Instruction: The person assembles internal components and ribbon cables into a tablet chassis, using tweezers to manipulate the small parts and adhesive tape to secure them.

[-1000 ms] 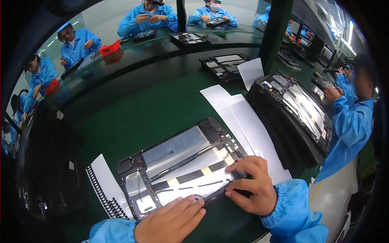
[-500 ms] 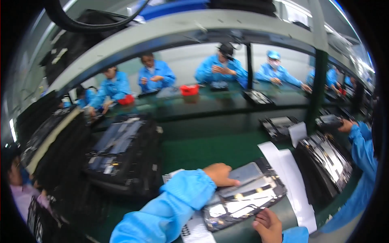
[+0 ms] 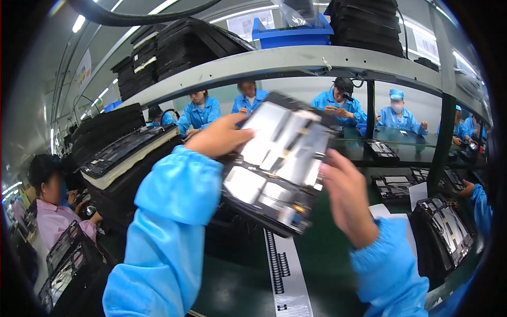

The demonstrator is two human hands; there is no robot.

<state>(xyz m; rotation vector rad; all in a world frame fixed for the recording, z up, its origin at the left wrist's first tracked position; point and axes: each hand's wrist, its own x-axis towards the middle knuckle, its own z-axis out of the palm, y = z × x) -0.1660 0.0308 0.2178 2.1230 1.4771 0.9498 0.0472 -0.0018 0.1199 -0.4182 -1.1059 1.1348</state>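
Observation:
A black tray [image 3: 280, 169] is lifted above the bench, tilted and slightly blurred. Several flat, shiny phone-like parts with silver faces lie in it. My left hand [image 3: 224, 134] grips its upper left side, thumb over the rim. At the opposite side, my right hand [image 3: 346, 198] has its fingers against the tray's right edge, and both hands seem to carry it. Under the tray, a white sheet [image 3: 298, 293] with rows of small black pieces lies on the green bench [image 3: 338, 274].
Stacked black trays [image 3: 443, 227] holding similar parts stand at the right, beside white paper [image 3: 380, 211]. More trays [image 3: 129, 150] rise at the left. A metal shelf beam [image 3: 296, 58] crosses above, bearing a blue bin [image 3: 293, 36]. Co-workers in blue sit across; one in pink is at left.
The tray has come up off the bench, held between both hands, and the white sheet with black pieces is uncovered. The view has tilted upward and turned left.

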